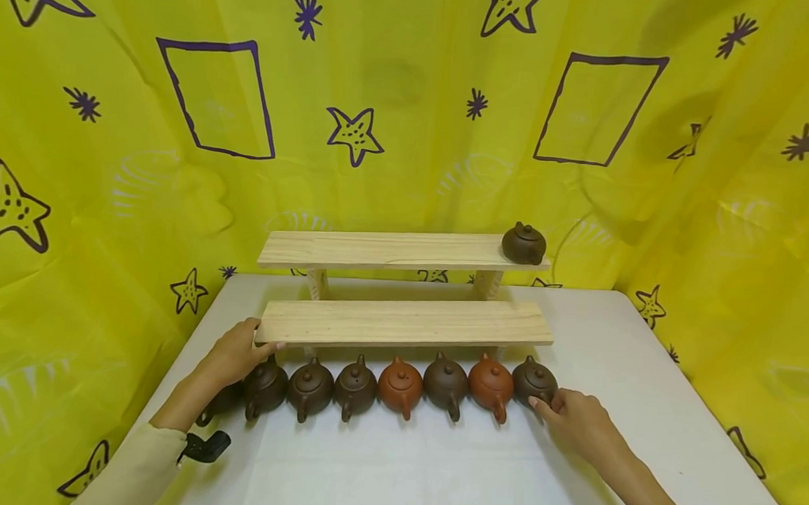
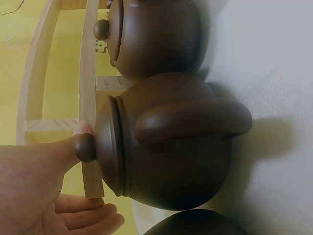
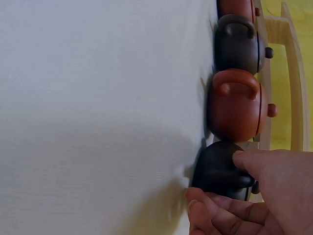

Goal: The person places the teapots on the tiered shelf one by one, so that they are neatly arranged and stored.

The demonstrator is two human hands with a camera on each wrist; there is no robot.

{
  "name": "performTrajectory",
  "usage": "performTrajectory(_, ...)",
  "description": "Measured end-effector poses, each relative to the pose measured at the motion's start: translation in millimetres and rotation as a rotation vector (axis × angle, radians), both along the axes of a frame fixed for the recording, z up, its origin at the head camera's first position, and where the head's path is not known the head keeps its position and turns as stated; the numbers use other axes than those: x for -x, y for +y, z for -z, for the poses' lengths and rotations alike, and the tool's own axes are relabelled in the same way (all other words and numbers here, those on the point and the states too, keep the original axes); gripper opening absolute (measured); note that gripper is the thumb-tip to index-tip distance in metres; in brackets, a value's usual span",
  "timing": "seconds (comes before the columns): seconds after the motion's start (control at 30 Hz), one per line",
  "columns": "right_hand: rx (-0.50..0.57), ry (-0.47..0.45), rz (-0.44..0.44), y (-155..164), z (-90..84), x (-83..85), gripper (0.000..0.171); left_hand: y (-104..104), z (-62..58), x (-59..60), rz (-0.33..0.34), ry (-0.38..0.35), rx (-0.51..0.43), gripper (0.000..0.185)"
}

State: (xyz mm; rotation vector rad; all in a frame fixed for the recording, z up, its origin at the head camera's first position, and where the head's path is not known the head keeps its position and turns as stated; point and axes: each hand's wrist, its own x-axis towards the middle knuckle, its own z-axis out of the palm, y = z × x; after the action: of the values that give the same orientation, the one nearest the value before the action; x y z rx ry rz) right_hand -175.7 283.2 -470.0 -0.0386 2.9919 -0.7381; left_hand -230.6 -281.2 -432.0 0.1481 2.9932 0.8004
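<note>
A two-tier wooden shelf stands on the white table (image 1: 435,472). One dark teapot (image 1: 523,243) sits at the right end of its upper board (image 1: 384,250). Several small clay teapots, brown and reddish, line up in front of the lower board (image 1: 408,322). My left hand (image 1: 240,351) rests at that board's left end, thumb (image 2: 73,139) against the board edge (image 2: 90,88), beside a brown teapot (image 2: 166,147); its fingers are loose. My right hand (image 1: 547,403) grips the rightmost dark teapot (image 1: 534,380), thumb and fingers (image 3: 213,176) curled round its body (image 3: 210,164).
A yellow cloth (image 1: 110,157) with purple stars and squares hangs behind and on both sides of the table. A reddish teapot (image 3: 234,105) stands right next to the gripped one. White tabletop lies in front of the row and right of the shelf.
</note>
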Motion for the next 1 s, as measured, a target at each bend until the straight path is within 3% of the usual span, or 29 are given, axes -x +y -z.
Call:
performTrajectory(0.4,0.002,0.076,-0.036,-6.1,12.8,-8.0,0.04,1.1,-0.8,0.3,0.007,0.009,0.004,0.071)
performTrajectory(0.73,0.004,0.081,-0.03,-9.1,14.7,-6.9,0.034,0.8,-0.7,1.9,0.003,0.005,0.015,0.071)
performTrajectory(1.0,0.016,0.156,-0.031,-7.7,16.1,-11.8,0.032,0.5,-2.1,1.7,0.002,-0.01,0.022,0.074)
